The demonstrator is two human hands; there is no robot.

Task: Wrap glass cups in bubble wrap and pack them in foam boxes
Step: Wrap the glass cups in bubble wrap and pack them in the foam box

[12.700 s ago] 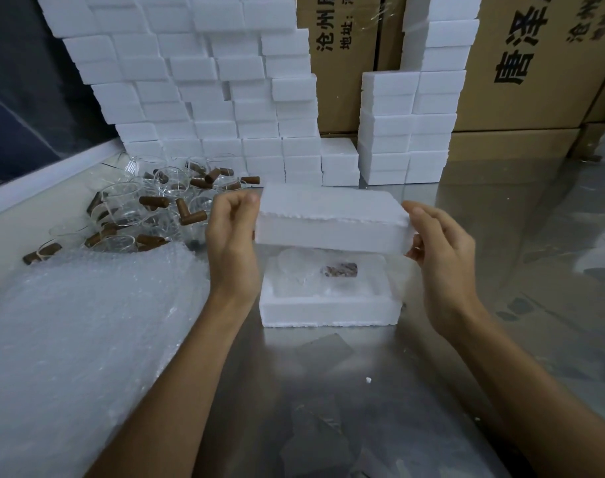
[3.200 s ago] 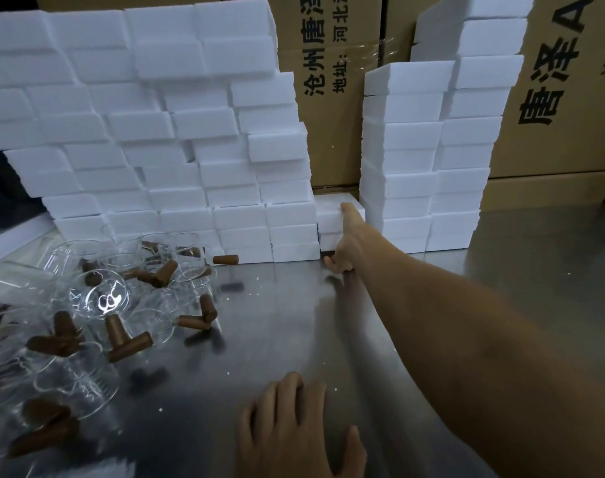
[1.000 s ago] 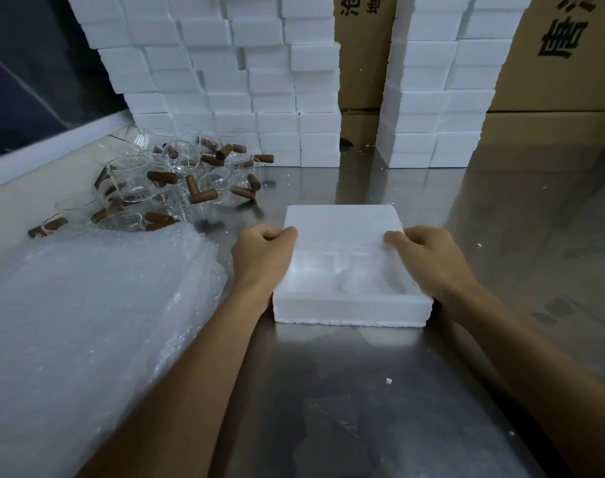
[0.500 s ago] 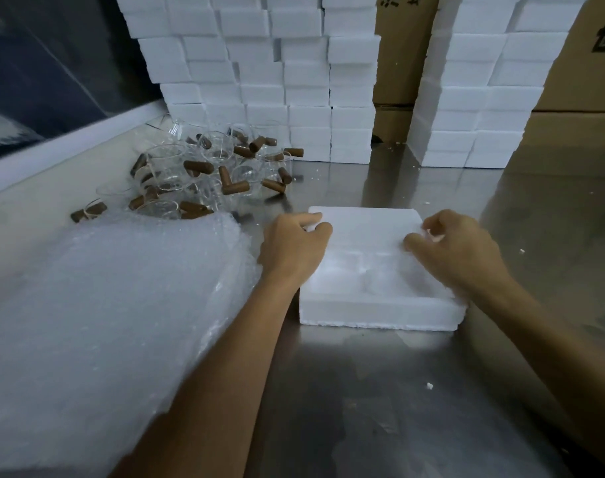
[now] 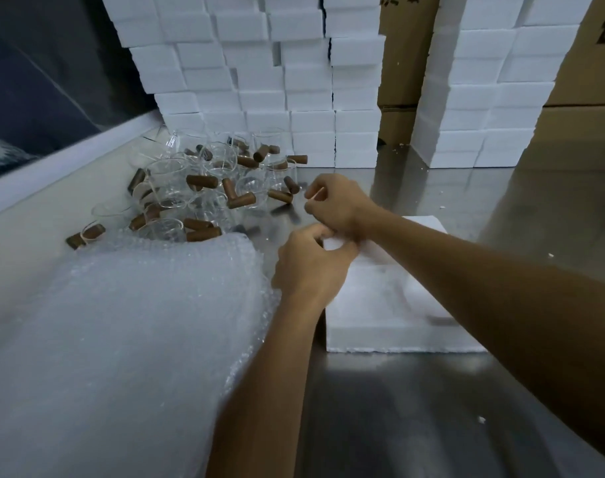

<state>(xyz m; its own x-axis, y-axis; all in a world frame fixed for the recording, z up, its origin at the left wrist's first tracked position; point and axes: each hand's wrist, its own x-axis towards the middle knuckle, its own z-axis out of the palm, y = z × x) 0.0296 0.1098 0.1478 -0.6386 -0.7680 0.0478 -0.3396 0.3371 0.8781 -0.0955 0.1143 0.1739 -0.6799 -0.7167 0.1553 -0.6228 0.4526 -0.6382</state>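
An open white foam box [image 5: 394, 305] with moulded hollows lies on the steel table [image 5: 414, 408]. My left hand [image 5: 311, 267] grips the box's far left corner, fingers curled over its edge. My right hand [image 5: 335, 205] hovers past that corner, between the box and the cups, with fingers loosely curled and nothing in them; its forearm crosses over the box. A heap of glass cups [image 5: 204, 188] with brown handles lies at the back left. A thick stack of bubble wrap [image 5: 121, 322] covers the table's left side.
Stacks of white foam boxes [image 5: 276, 81] stand against the back, with a second stack [image 5: 483, 98] to the right. Cardboard cartons [image 5: 401, 63] stand behind them. A white ledge [image 5: 70, 160] runs along the left. Foam crumbs dot the table.
My right hand has left the box's right side and swung left across it toward the cups. My left hand has stayed at the box's left corner. The view has shifted left.
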